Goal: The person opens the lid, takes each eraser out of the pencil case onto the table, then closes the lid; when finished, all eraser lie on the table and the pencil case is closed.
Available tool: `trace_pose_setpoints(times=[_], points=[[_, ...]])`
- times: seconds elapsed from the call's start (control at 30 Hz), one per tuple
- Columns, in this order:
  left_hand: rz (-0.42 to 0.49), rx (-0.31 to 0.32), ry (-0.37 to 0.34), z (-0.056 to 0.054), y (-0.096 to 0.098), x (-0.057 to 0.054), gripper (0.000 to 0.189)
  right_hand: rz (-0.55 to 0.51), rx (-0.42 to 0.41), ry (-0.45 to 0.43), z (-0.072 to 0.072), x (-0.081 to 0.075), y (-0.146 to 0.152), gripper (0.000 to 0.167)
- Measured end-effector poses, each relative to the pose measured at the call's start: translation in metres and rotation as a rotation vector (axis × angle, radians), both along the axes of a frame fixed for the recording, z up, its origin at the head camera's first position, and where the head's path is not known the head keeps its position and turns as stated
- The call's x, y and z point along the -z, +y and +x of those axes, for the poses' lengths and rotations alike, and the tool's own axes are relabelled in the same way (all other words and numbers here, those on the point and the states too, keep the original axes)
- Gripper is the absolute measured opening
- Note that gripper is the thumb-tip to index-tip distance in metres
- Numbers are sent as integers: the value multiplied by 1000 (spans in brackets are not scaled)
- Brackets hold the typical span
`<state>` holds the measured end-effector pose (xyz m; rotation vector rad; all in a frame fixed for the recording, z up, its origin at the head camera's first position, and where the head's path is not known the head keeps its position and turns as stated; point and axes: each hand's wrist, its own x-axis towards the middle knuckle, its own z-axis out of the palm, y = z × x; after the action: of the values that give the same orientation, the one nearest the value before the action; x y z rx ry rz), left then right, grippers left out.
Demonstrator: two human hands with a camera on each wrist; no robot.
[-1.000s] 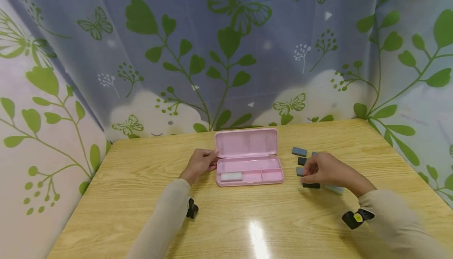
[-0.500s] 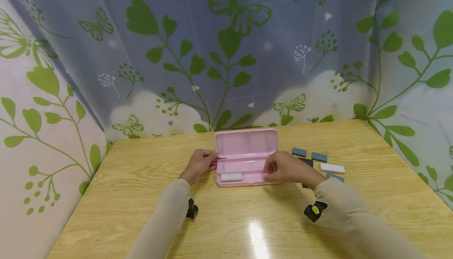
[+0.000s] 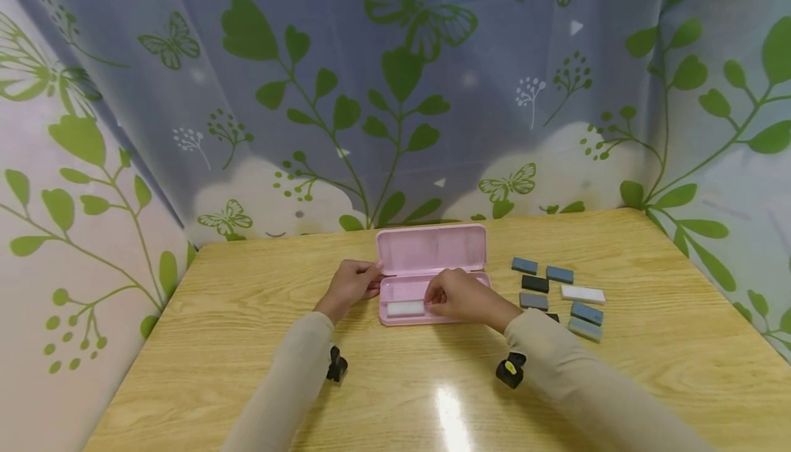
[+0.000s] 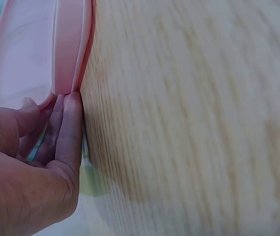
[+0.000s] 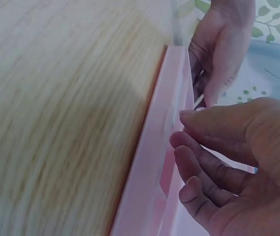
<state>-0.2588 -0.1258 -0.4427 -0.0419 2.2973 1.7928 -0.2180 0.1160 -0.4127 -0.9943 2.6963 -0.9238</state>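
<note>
A pink pencil case lies with its lid raised on the wooden table. In its front left compartment sits a white rectangular eraser. My left hand grips the case's left end, thumb at the lid's corner and fingers against the side, as the left wrist view shows. My right hand is over the front of the case, loosely curled fingertips right at the eraser's right end. In the right wrist view its thumb and index finger stand a little apart with nothing visible between them. The hand covers the right compartments.
Right of the case lie several small blocks: two blue ones at the back, a black block, a grey block, a long white block and others nearer the front. The right sleeve partly hides another black block. A patterned curtain stands behind the table.
My right hand has moved left from the blocks, across the case's right end, to the white eraser, leaving the blocks in view. My left hand has stayed at the case.
</note>
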Motion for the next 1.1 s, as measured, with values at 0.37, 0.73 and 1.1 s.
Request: trace_pose_setpoints(times=[0.37,0.73,1.1], points=[[2,6,-2,-1,0,2,33,44,25,74,0,8,-12,4],[-6,-3,2,-1,0,2,33,63,22,131,1,9,-15,8],[-8,-4,4,1,1,0,33,100,44,110,2,4,-19,12]])
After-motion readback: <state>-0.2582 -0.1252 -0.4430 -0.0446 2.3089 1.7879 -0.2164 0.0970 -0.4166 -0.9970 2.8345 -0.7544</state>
